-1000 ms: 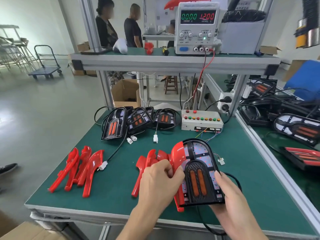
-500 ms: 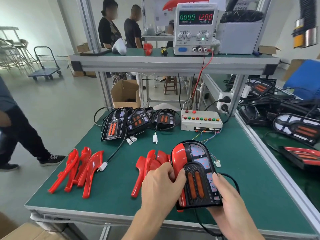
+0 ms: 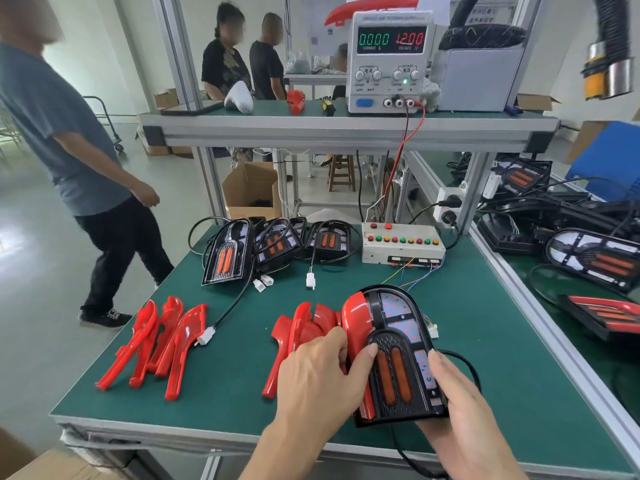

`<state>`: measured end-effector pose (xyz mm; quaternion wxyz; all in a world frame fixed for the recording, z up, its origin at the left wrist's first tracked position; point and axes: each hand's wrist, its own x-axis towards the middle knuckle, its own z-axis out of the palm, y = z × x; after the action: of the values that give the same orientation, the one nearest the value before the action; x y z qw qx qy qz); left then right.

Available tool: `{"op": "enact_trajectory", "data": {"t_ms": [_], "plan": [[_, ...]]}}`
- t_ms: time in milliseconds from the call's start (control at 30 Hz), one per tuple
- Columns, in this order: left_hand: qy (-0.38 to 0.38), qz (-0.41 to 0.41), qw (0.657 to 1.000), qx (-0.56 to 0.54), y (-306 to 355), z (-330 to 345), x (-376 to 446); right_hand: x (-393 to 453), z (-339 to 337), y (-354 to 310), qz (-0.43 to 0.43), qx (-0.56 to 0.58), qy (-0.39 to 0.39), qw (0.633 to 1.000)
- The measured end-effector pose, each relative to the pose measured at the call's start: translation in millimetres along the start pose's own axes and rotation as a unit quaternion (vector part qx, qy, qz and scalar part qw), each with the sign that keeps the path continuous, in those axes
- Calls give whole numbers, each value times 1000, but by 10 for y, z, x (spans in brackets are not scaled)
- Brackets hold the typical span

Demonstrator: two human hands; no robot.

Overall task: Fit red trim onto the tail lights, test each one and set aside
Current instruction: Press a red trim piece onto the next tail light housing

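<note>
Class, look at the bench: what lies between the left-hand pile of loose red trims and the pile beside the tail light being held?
The head view shows mostly bare green mat, plus one white plug on a black cable.

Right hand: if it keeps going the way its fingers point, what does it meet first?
The right hand already grips the tail light it points across. Past that, up the table, the white connector by the light's far edge looks next, then the button test box; depth is unclear.

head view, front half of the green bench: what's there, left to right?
Left pile of red trims → loose white connector → second pile of red trims → left hand → tail light being fitted with trim → right hand.
</note>
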<state>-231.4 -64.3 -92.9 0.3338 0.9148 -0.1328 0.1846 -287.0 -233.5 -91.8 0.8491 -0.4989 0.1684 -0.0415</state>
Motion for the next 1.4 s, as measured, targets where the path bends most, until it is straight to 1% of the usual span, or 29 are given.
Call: {"op": "enact_trajectory", "data": {"t_ms": [200,500,633,1000,1167,1233,1300,1400], "plan": [[32,8,999,-32,-2,-12,-14,14,17,21,18,19,-11,1000],[37,17,998,-40,10,-13,-25,39,-38,87,16,12,-23,1000],[48,4,997,-59,47,-16,-34,45,-34,102,20,14,-30,999],[4,17,999,-35,-6,-14,-26,25,-27,104,7,-3,-46,999],[9,37,999,-29,-10,-9,-2,41,-5,70,7,-1,-51,999],[16,32,998,-45,-5,-9,29,41,4,53,11,11,-56,998],[13,10,995,-98,-17,-3,46,38,15,40,17,24,-69,997],[-21,-81,973,-215,-24,-6,47,34,16,12,19,39,-78,996]]}}
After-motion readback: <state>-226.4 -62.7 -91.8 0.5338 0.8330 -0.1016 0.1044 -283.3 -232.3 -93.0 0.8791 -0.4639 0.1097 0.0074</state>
